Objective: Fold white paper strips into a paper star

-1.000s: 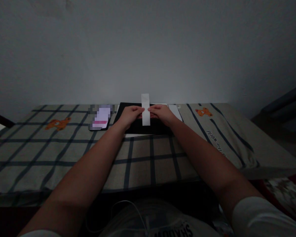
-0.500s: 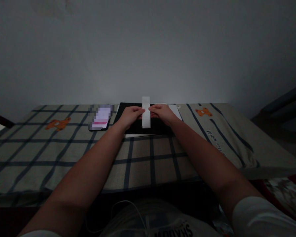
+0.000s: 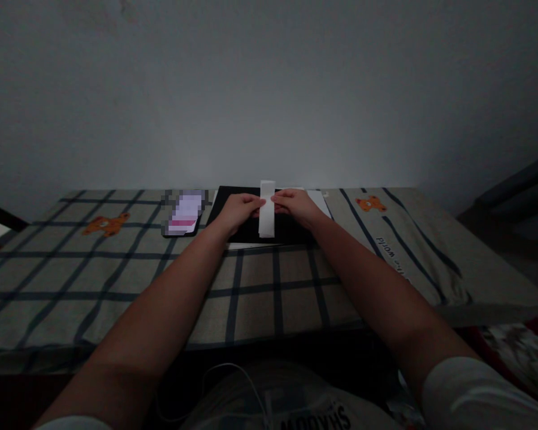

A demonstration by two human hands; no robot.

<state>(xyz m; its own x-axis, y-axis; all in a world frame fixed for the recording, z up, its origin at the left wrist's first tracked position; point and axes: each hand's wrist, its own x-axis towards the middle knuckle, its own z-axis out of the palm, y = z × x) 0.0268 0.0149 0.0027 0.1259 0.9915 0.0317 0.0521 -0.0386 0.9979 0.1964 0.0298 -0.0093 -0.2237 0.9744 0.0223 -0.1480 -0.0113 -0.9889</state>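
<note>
I hold a narrow white paper strip [image 3: 266,209] upright between both hands. My left hand [image 3: 240,210] pinches its left edge, my right hand [image 3: 295,206] its right edge, each grip closed on it above the flat black board [image 3: 233,230] on the checked cloth table [image 3: 116,269]. To do it well, I'd judge even pressure and aligned edges matter. A phone [image 3: 183,213] lies nearby.

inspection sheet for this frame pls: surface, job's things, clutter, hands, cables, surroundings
Surface: checked cloth with orange bear prints, over a table.
Job's things: white paper strip, upright, above a black mat.
Clutter: phone, left of the mat; white sheets at the mat's right edge.
Hands: left hand and right hand pinch the strip from either side.
Cables: thin white cord on the lap.
Surroundings: plain grey wall; dim light.
</note>
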